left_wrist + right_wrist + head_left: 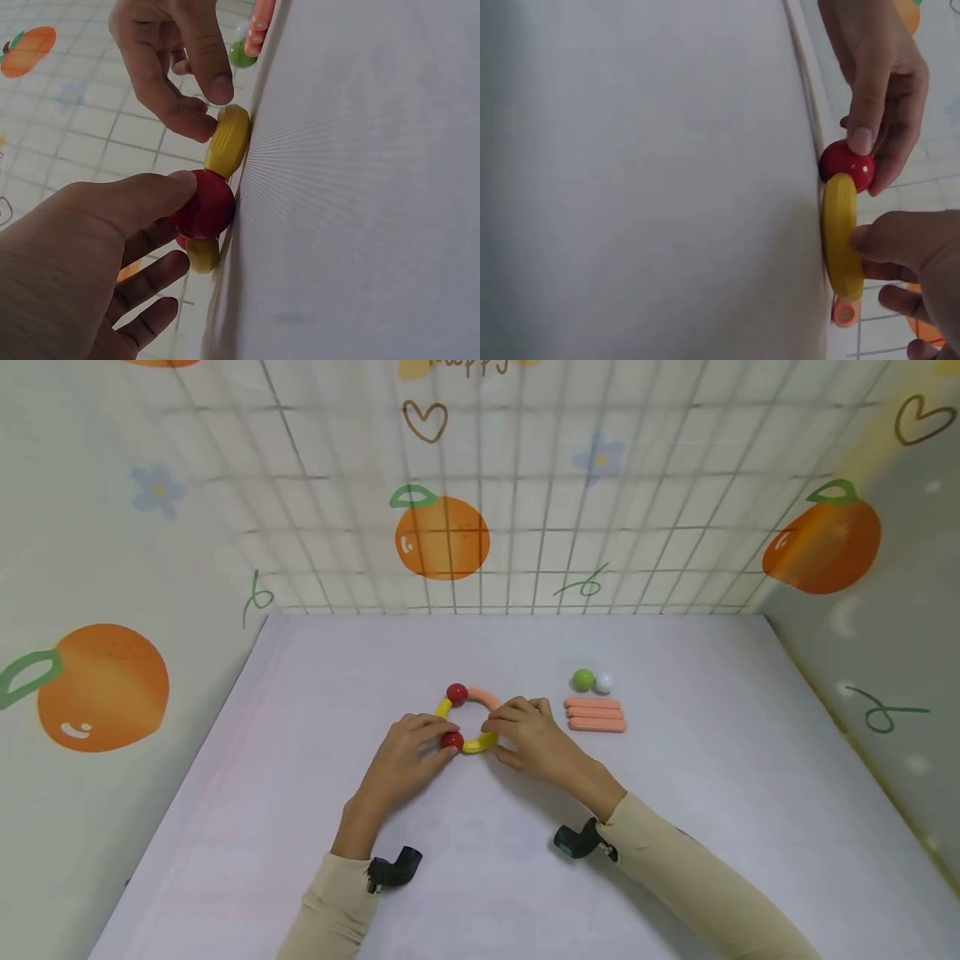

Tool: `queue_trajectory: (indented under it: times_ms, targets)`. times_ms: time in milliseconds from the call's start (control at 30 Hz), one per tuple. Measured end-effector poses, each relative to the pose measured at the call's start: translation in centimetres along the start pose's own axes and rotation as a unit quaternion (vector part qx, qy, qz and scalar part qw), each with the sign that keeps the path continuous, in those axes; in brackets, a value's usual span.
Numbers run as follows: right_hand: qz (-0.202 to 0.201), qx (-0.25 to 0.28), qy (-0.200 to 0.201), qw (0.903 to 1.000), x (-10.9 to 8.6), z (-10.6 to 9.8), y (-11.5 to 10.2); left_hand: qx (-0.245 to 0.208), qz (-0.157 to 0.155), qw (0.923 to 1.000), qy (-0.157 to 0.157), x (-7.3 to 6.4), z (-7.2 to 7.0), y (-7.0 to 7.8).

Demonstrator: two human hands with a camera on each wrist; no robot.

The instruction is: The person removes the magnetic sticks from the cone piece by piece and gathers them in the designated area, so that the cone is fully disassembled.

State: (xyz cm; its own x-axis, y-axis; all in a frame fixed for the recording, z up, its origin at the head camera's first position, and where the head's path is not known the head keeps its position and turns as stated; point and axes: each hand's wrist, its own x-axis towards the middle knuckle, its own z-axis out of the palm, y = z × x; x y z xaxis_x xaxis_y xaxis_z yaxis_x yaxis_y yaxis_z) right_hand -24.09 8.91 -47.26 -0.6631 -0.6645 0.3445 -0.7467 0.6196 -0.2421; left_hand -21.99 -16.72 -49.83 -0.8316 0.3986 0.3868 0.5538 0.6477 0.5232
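On the table, a ring of toy pieces lies between the hands. Two red balls, a near one [452, 741] and a far one [457, 694], join its curved rods. My left hand [408, 756] holds the near red ball between thumb and fingers. With thumb and fingers, my right hand [536, 739] pinches the yellow curved rod [842, 236] whose other end meets that ball. Another yellow rod [443, 707] runs up the ring's left side, and a salmon curved rod [483, 697] forms its far right arc. The right fingers partly hide the ring's right side.
Right of the ring, several straight salmon rods [596, 713] lie side by side. Just behind them sit a green ball [583, 679] and a white ball [603, 682]. A grid-patterned curtain [525, 552] with printed oranges rises at the table's back edge.
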Motion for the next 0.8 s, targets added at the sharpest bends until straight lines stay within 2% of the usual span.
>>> queue_trajectory:
  times_ms: [233,467,667,800]
  targets:
    - [-0.04,-0.045,-0.015,0.9981,0.1,0.3,0.8,0.003,-0.015,0.9999,-0.007,0.6,0.3,0.6]
    - [-0.067,-0.078,-0.035,0.9941,-0.1,-0.4,0.5,0.004,-0.023,0.9996,-0.015,0.4,0.4,0.8]
    - [-0.059,-0.082,-0.035,0.9942,-0.8,-1.5,0.0,0.012,-0.026,0.9996,-0.001,0.2,0.3,0.2]
    - [-0.039,-0.056,-0.02,0.9974,-1.5,-2.6,0.2,0.02,-0.036,0.9992,0.0,0.0,0.1,-0.1]
